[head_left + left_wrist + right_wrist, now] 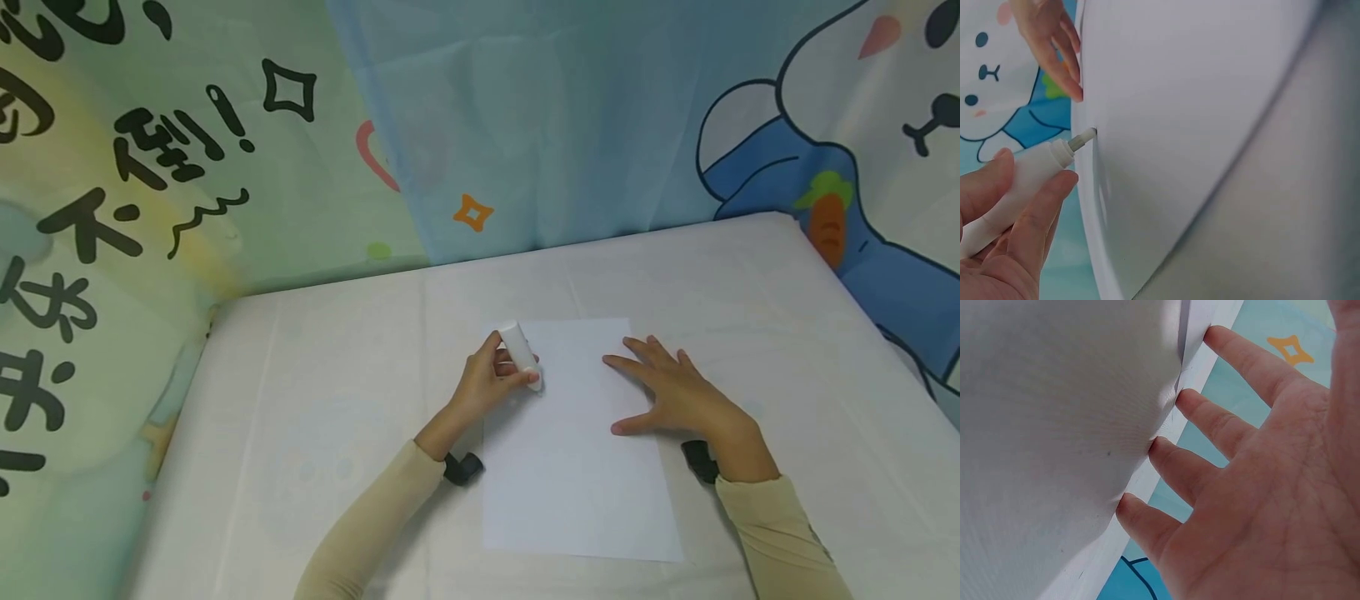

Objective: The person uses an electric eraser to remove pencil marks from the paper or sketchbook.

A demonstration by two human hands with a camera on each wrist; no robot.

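My left hand (483, 379) pinches a stubby white pen (519, 354) between thumb and fingers, over the left side of a white sheet of paper (577, 492). In the left wrist view the pen (1032, 181) shows a thick body and a narrow greyish tip, much like a correction pen; the tip meets the paper surface or is just off it. Fingers spread, my right hand (675, 392) rests on the sheet's right side. In the right wrist view its straight fingertips (1163, 450) press on the paper, and nothing is held.
The sheet lies on a table covered with white cloth (337, 400). Behind and to the left stands a printed curtain (562, 125) with cartoon figures and lettering. Dark wrist cameras sit under both wrists, the left camera (463, 469) close to the sheet's left edge.
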